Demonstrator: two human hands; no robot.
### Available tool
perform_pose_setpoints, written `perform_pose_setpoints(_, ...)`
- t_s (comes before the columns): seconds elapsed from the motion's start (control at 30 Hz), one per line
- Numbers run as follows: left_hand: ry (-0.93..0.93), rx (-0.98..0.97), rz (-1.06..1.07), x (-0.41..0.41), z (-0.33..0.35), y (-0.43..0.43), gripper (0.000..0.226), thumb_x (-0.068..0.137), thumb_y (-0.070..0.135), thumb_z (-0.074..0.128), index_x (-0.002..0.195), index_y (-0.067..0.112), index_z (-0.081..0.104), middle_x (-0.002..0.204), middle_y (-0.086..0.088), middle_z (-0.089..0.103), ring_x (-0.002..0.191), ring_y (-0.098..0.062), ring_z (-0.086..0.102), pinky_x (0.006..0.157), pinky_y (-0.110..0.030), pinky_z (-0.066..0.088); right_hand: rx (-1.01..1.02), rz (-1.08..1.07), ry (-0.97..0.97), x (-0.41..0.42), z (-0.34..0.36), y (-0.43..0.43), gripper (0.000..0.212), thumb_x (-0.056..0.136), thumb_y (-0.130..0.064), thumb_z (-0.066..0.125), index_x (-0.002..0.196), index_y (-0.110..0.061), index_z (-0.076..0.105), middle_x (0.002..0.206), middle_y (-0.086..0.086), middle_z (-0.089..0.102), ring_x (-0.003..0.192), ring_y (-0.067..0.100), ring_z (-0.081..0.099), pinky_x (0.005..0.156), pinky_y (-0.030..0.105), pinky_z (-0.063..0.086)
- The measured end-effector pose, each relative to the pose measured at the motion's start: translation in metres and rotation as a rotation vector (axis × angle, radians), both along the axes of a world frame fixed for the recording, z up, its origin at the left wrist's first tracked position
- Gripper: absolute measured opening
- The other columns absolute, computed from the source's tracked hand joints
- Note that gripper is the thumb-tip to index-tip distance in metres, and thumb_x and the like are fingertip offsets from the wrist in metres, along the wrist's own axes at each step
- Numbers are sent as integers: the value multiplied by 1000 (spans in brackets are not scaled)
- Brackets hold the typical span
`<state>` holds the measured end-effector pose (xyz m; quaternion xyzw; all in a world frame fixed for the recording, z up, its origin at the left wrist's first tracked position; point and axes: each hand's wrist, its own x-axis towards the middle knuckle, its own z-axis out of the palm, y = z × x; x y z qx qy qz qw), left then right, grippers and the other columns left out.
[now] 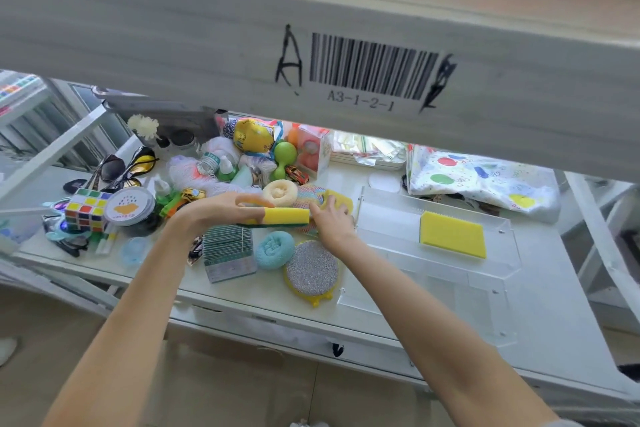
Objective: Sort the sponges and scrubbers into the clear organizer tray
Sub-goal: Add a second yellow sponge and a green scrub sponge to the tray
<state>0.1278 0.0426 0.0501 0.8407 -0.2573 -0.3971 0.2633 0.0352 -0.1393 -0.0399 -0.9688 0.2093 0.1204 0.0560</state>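
Both hands are seen over the middle of the white shelf. A yellow sponge with a green underside is gripped at its left end by the left hand, thumb on top, and is held level just above the clutter. Beside it, the right hand is closed around the edge of a flat yellow scrubber that lies against a pastel mesh cloth. To the right, the clear organizer tray is laid on the shelf, and one yellow sponge is already seen inside, in its far part. Nearer the shelf's front edge, a blue round scrubber and a glittery silver scrubber on a yellow backing are found side by side, touching. A beige ring-shaped sponge is seen just beyond the held sponge. Far left, a puzzle cube and sunglasses are spotted among toys.
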Motion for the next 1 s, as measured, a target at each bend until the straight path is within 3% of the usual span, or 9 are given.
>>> perform_pose_setpoints(0.13,-8,-48,47,-8,4,1,44,70,40,61,114,35,64,116,-1,56,106,-17,51,77,-18,38,-29,-4,-132,-5,-6,1,55,82,-4,64,129,-14,39,132,20,39,113,41,45,81,46,50)
perform_pose_setpoints(0.23,-29,-75,83,-9,6,6,54,61,43,59,115,37,63,128,-1,53,112,-18,49,86,-25,38,-33,-4,-268,-2,6,5,54,81,-7,65,129,-11,40,123,18,47,111,37,48,80,46,50)
perform_pose_setpoints(0.3,-41,-90,76,-10,12,7,52,65,40,58,117,38,62,129,2,51,113,-18,48,81,-23,38,-1,8,-354,-2,25,7,51,82,-6,63,128,-9,42,116,18,51,108,36,49,80,46,51)
perform_pose_setpoints(0.53,-117,-128,-17,-17,32,-1,49,66,41,59,115,41,60,109,6,52,78,0,48,67,-20,37,210,-11,-621,-53,107,-28,31,75,-6,62,105,-2,54,104,18,54,98,31,50,82,38,46)
perform_pose_setpoints(0.63,-178,-133,-10,-20,32,-16,40,72,38,65,112,40,60,113,1,52,82,-9,50,64,-18,35,316,-43,-528,-101,126,-51,29,76,-8,62,104,-6,58,100,12,50,89,25,49,77,29,41)
perform_pose_setpoints(0.73,-247,-120,-11,-28,32,-36,33,77,31,69,109,35,61,119,-3,51,96,-20,51,68,-23,40,456,-21,-329,-136,130,-62,27,74,-13,67,99,-22,61,102,4,50,90,20,51,79,29,45)
perform_pose_setpoints(0.87,-346,-158,-22,-41,34,-59,35,72,31,69,106,32,59,113,-4,51,91,-21,50,66,-25,43,474,10,-330,-150,131,-61,28,71,-11,67,96,-24,62,99,2,57,92,22,54,81,33,49)
perform_pose_setpoints(1.0,-426,-172,-49,-46,38,-76,39,69,35,70,107,34,58,110,-6,46,102,-27,47,91,-39,44,469,27,-289,-154,120,-52,34,73,-8,65,105,-17,62,103,6,62,93,23,55,80,34,48)
